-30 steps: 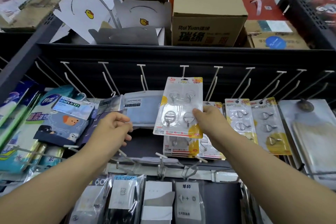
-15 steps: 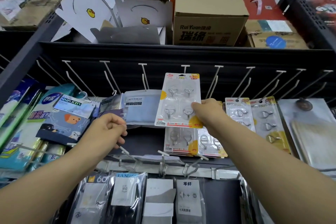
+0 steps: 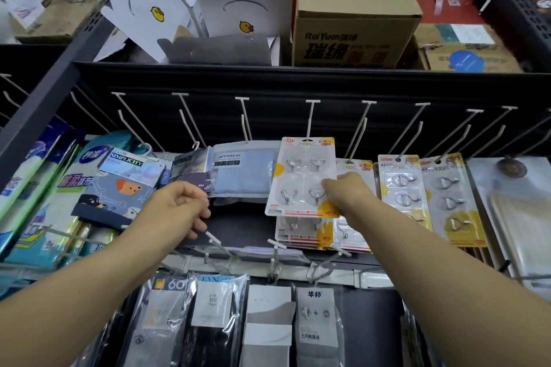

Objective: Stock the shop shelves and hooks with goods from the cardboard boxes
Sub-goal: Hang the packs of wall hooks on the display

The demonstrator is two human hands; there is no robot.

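From the head view, the flat clear-plastic blister card of four metal hooks with a white and yellow backing [image 3: 302, 177] sits upright at the white wire display peg [image 3: 310, 121], its top hang-hole right at the peg's tip; whether it is threaded on I cannot tell. It looks light, fairly stiff and thin, with a slick plastic face, so the lower edge or side rim is the sensible place to hold it, away from the bubbles. The right hand [image 3: 347, 194] pinches the card at its lower right side, arm stretched up and forward. The left hand [image 3: 179, 208] hangs near the pale blue underwear pack [image 3: 243, 171], fingers curled loosely, grasping nothing that I can make out
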